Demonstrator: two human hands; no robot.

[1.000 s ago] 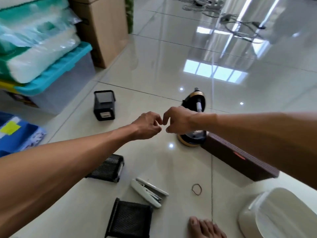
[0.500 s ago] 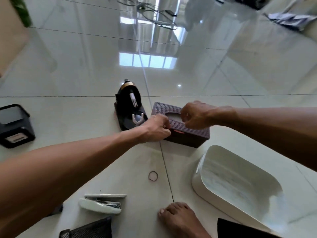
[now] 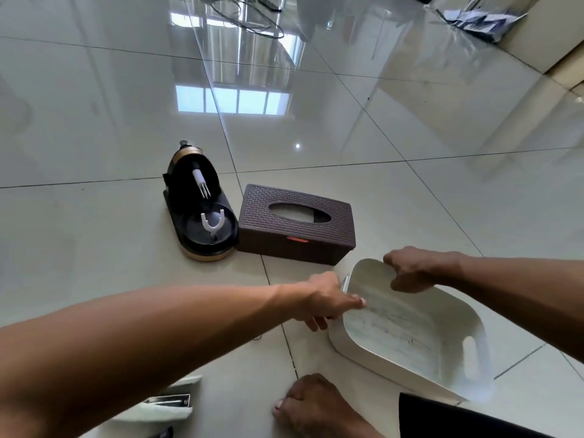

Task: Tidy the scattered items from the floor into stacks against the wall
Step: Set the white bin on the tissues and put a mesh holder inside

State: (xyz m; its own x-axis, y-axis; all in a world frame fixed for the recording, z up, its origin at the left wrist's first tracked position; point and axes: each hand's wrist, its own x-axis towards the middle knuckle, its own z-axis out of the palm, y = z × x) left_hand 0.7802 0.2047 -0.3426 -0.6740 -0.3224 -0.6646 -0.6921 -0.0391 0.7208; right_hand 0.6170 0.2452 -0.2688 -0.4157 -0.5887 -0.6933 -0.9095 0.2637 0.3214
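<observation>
A white plastic basin (image 3: pixel 410 330) sits tilted on the tiled floor at lower right. My right hand (image 3: pixel 414 268) grips its far rim with the fingers curled over the edge. My left hand (image 3: pixel 328 300) touches the basin's left rim, fingers reaching over it. Behind them stands a brown woven-pattern tissue box (image 3: pixel 297 224). A black and gold tape dispenser (image 3: pixel 199 203) lies just left of the box. A white stapler (image 3: pixel 164 403) lies at the bottom left, partly hidden by my left arm.
My bare foot (image 3: pixel 316 406) rests on the floor at the bottom centre. Cables (image 3: pixel 249 14) lie on the glossy tiles far back. Crumpled papers (image 3: pixel 477 14) lie at the top right beside a pale wall base. A dark object (image 3: pixel 442 418) fills the bottom right corner.
Both hands left the tissue box and dropped to the white basin, which is now held at its rim. The view swung right and down.
</observation>
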